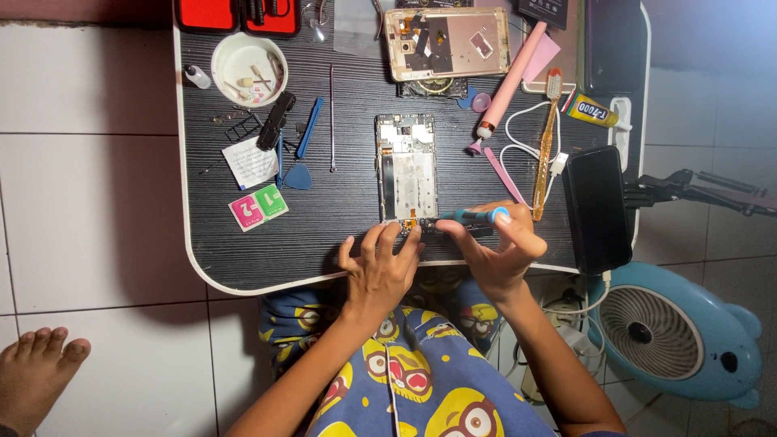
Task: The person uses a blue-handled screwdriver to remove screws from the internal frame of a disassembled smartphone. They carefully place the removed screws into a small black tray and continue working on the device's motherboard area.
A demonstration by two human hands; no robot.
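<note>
An opened phone body (406,166) lies upright in the middle of the dark low table (340,210), its inner frame showing. My left hand (379,267) rests fingers-down at the phone's bottom end, steadying it. My right hand (494,247) grips a small screwdriver with a teal handle (477,216), held sideways with its tip at the phone's lower edge. A second opened phone shell (447,42) lies at the far side of the table.
A white bowl of small parts (248,69), blue pry tools (307,129), a guitar-pick opener (298,176), wipe packets (257,207), a toothbrush (545,137), a glue tube (591,111) and a black phone (597,206) lie around. A blue fan (680,332) stands on the tiled floor at right.
</note>
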